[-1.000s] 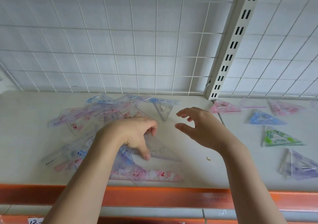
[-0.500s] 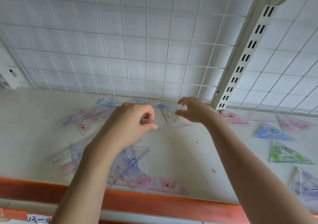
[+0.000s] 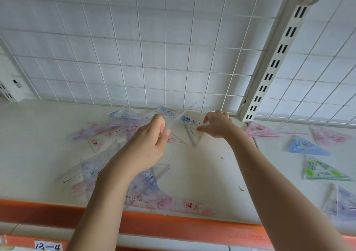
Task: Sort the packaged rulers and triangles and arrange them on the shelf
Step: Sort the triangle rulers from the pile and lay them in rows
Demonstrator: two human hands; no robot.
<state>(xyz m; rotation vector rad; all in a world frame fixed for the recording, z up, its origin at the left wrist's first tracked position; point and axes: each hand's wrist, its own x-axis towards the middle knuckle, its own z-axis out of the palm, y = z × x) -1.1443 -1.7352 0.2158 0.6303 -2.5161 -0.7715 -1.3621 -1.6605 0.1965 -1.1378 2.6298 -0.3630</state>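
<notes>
Your left hand [image 3: 152,144] has lifted a clear triangle [image 3: 173,120] off the pile, pinched tight; beyond it your right hand [image 3: 217,124] now pinches another triangle [image 3: 194,137] on the shelf [image 3: 212,166], so sorting continues.

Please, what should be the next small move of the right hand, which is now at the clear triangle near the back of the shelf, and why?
Probably the right hand should pinch the clear triangle under its fingers and lift it from the shelf. The left hand already holds a clear ruler pack, and sorted colored triangles, such as the blue triangle, lie apart to the right.
</notes>
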